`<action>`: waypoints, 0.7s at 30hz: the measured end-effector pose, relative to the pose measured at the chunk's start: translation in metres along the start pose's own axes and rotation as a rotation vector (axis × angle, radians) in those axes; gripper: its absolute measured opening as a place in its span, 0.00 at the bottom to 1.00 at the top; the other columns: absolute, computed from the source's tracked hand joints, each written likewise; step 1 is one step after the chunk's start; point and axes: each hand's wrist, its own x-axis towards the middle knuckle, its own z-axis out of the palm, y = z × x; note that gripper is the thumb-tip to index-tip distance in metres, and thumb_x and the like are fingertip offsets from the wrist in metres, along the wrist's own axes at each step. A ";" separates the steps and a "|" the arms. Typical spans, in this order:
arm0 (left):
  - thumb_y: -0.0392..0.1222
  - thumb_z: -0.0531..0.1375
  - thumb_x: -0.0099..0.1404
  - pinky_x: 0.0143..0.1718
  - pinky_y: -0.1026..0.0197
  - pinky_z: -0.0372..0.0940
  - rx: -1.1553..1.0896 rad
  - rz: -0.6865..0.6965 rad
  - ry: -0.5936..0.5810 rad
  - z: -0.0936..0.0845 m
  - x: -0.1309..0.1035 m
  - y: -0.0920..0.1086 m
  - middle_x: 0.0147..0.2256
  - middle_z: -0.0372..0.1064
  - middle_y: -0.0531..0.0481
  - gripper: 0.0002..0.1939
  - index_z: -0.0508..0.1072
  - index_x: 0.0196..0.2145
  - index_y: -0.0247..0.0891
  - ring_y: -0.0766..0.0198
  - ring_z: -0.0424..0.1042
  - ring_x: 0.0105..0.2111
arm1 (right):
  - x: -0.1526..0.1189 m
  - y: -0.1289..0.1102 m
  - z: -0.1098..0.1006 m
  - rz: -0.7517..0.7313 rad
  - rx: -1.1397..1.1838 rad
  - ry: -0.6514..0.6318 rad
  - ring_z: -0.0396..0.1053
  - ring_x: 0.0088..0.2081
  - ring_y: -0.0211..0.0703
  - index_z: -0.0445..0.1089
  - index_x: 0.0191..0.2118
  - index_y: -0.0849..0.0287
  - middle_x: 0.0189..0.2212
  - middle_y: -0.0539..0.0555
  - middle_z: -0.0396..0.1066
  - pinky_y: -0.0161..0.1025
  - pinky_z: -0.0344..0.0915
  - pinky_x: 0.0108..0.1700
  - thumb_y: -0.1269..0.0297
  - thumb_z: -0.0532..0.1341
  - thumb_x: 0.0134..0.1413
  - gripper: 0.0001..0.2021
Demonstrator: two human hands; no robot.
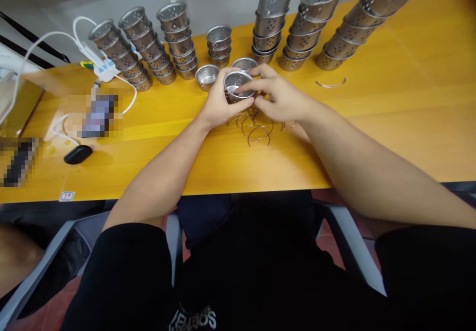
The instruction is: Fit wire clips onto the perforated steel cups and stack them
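A small perforated metal cup [238, 94], its mouth tilted up, is held above the table. My left hand [219, 100] wraps round its left side, thumb across the near side. At its right rim, my right hand [277, 93] is bent, a finger reaching inside and the thumb close to the rim; whether a wire is also pinched there is hidden. Several thin curved wire pieces [256, 133] lie on the table below my hands, partly covered. Two similar cups stand just behind: one cup [207, 77] at the left and another cup [244, 64] partly hidden by the hands.
Stacks of perforated cups line the back, including a left stack [121, 55], a short stack [218, 48] and a tall leaning right stack [357, 23]. One curved wire [330, 84] lies at right. At left are a blurred phone [98, 116], a black mouse-like object [78, 154] and white cables.
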 end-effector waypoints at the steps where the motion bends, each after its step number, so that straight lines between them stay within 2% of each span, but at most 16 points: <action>1: 0.77 0.73 0.82 0.84 0.34 0.76 -0.002 -0.001 0.003 0.000 0.000 0.000 0.73 0.78 0.38 0.47 0.64 0.81 0.49 0.39 0.84 0.74 | 0.000 0.000 0.000 0.014 0.003 -0.002 0.80 0.73 0.82 0.93 0.59 0.38 0.69 0.62 0.83 0.82 0.82 0.76 0.55 0.81 0.72 0.14; 4: 0.81 0.72 0.82 0.84 0.35 0.76 0.010 -0.025 0.017 0.001 0.000 -0.001 0.74 0.77 0.39 0.49 0.62 0.83 0.50 0.39 0.83 0.76 | 0.000 -0.001 -0.001 0.053 0.002 0.026 0.83 0.69 0.80 0.93 0.58 0.38 0.68 0.61 0.84 0.78 0.87 0.70 0.49 0.82 0.72 0.13; 7: 0.81 0.71 0.83 0.85 0.34 0.76 0.011 -0.083 0.016 0.003 0.001 -0.001 0.79 0.74 0.38 0.54 0.56 0.88 0.54 0.38 0.82 0.79 | 0.000 -0.002 -0.007 0.076 -0.011 0.070 0.84 0.66 0.78 0.91 0.55 0.38 0.66 0.61 0.85 0.75 0.88 0.67 0.39 0.82 0.73 0.15; 9: 0.80 0.72 0.82 0.85 0.31 0.78 0.009 -0.149 0.009 0.000 0.001 0.000 0.84 0.70 0.36 0.57 0.53 0.91 0.57 0.35 0.81 0.80 | 0.000 0.000 -0.012 0.094 -0.019 0.113 0.83 0.64 0.77 0.90 0.55 0.37 0.65 0.60 0.85 0.76 0.89 0.64 0.32 0.81 0.73 0.19; 11: 0.77 0.76 0.80 0.86 0.28 0.77 0.038 -0.215 -0.008 -0.004 0.002 0.001 0.90 0.62 0.36 0.57 0.57 0.91 0.59 0.31 0.78 0.83 | 0.000 0.004 -0.018 0.122 -0.026 0.177 0.83 0.62 0.76 0.89 0.57 0.36 0.65 0.60 0.85 0.77 0.89 0.63 0.27 0.80 0.73 0.23; 13: 0.74 0.78 0.78 0.92 0.24 0.70 0.103 -0.250 -0.042 -0.010 0.004 0.004 0.95 0.55 0.39 0.53 0.66 0.89 0.58 0.27 0.68 0.90 | 0.000 0.010 -0.022 0.155 -0.035 0.246 0.83 0.60 0.75 0.88 0.58 0.34 0.65 0.60 0.84 0.80 0.88 0.64 0.22 0.78 0.74 0.26; 16: 0.67 0.79 0.78 1.00 0.23 0.49 0.197 -0.264 -0.114 -0.013 0.006 0.007 0.96 0.52 0.41 0.45 0.75 0.84 0.54 0.28 0.49 0.98 | 0.002 0.019 -0.024 0.197 -0.063 0.348 0.82 0.58 0.75 0.87 0.56 0.34 0.66 0.61 0.82 0.83 0.85 0.63 0.19 0.76 0.74 0.27; 18: 0.63 0.79 0.77 1.02 0.24 0.41 0.230 -0.274 -0.156 -0.012 0.008 0.009 0.96 0.52 0.39 0.43 0.78 0.82 0.52 0.29 0.45 0.99 | 0.003 0.022 -0.022 0.222 -0.093 0.406 0.82 0.55 0.73 0.86 0.53 0.33 0.66 0.61 0.81 0.83 0.85 0.62 0.19 0.76 0.73 0.25; 21: 0.60 0.80 0.78 1.02 0.23 0.40 0.245 -0.270 -0.181 -0.009 0.008 0.011 0.96 0.51 0.37 0.37 0.80 0.77 0.49 0.28 0.46 0.99 | 0.004 0.021 -0.020 0.267 -0.114 0.433 0.80 0.55 0.73 0.85 0.50 0.31 0.67 0.58 0.82 0.83 0.85 0.63 0.22 0.77 0.72 0.22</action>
